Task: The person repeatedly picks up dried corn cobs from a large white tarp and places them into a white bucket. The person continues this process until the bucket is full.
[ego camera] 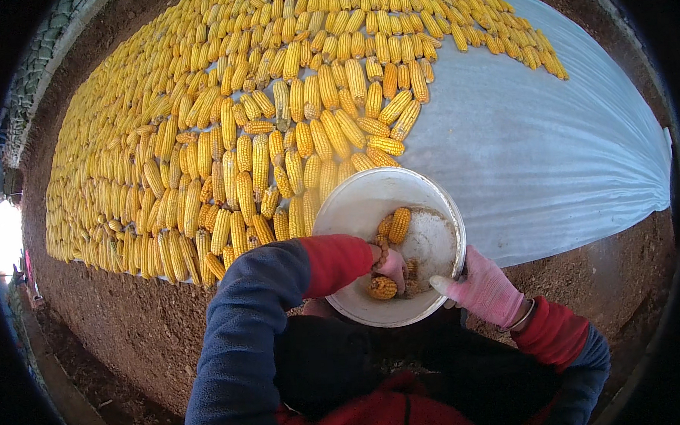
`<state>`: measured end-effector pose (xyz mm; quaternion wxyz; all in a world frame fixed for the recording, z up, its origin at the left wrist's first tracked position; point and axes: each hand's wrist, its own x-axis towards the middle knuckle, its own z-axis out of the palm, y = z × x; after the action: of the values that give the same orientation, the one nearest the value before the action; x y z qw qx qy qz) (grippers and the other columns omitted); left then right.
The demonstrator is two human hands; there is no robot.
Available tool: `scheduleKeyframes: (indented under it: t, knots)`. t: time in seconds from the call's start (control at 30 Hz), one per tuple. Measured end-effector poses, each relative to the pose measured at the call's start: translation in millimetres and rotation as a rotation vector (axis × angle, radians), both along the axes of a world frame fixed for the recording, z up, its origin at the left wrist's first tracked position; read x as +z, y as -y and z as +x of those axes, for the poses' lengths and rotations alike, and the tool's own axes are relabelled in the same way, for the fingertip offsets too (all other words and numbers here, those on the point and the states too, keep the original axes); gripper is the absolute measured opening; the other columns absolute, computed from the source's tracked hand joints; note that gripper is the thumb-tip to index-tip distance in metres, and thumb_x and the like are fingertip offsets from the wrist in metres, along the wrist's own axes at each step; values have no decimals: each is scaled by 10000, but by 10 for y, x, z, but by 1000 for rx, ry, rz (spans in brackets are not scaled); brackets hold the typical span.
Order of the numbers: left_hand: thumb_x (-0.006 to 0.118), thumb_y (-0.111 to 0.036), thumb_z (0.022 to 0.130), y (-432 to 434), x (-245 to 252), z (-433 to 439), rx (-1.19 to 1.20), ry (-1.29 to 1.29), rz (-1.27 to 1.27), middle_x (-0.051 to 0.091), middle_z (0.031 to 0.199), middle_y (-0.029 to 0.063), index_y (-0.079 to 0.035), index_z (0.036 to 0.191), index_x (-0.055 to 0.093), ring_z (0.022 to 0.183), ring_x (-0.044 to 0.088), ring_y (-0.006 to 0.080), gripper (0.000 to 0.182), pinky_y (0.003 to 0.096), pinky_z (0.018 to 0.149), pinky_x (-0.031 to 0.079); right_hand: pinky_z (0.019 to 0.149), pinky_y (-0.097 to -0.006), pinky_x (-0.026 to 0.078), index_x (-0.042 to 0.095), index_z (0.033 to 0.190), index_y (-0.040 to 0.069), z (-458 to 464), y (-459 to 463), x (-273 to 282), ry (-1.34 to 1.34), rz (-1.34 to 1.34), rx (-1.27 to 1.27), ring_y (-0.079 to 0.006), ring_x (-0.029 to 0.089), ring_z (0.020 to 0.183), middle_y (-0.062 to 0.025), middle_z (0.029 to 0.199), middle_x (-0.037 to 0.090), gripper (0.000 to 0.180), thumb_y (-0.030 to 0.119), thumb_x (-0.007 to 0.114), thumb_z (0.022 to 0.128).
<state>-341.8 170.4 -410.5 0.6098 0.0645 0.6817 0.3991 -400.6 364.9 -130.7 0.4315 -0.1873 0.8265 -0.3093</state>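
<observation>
A round white basin [387, 188] is tilted above my lap at the edge of the sheet, its inside scuffed and dirty. My right hand [480, 289], in a pink work glove, grips the basin's right rim, thumb inside. Inside the basin is my left hand [395, 267], also pink-gloved, with a beaded bracelet at the wrist; its fingers are largely hidden among the cobs, so its hold is unclear. One corn cob [382, 288] lies against that hand, another is partly hidden at its right. Farther up in the basin rests a corn cob [399, 225] beside a partly covered one.
Rows of yellow corn cobs [192, 156] cover the left and far parts of a pale plastic sheet [529, 149]. Bare sheet shows at the right. Brown soil [136, 326] surrounds it, with a stone wall [37, 60] at the upper left.
</observation>
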Motion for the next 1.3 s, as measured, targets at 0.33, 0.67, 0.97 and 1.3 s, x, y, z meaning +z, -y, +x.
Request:
scheduleKeyframes:
  t: [0.33, 0.67, 0.97, 1.3]
  knots:
    - [897, -347, 900, 989, 1467, -199, 446, 195, 537, 715, 1457, 124, 45, 1572, 579, 1273, 707, 218, 841, 324, 1081, 568, 871, -422, 635, 585, 1388, -62, -30, -39, -77, 21, -76, -70, -304, 799, 975, -211, 1118, 788, 675, 367, 874, 955]
    - [800, -491, 946, 3034, 1712, 1385, 1411, -223, 600, 773, 1208, 171, 18, 1445, 622, 784, 668, 125, 735, 221, 574, 558, 838, -386, 640, 586, 1364, -85, -76, -28, -23, 53, 25, -68, -236, 789, 951, -198, 1095, 784, 638, 327, 868, 966]
    - [743, -326, 1096, 2168, -450, 2814, 1900, 355, 521, 795, 1194, 95, -56, 1551, 620, 906, 757, 183, 543, 308, 720, 629, 954, -394, 632, 555, 1470, -75, -76, 108, 122, 72, 29, -64, -240, 784, 1078, -194, 1232, 788, 612, 211, 827, 1002]
    - [871, -88, 938, 1727, 38, 2224, 1353, -781, -488, 805, 1189, 78, -67, 1359, 718, 1083, 770, 211, 449, 358, 934, 627, 1117, -381, 556, 508, 1542, -76, -60, 81, -9, 136, -80, -115, -222, 685, 1302, -196, 1424, 719, 667, 190, 815, 1013]
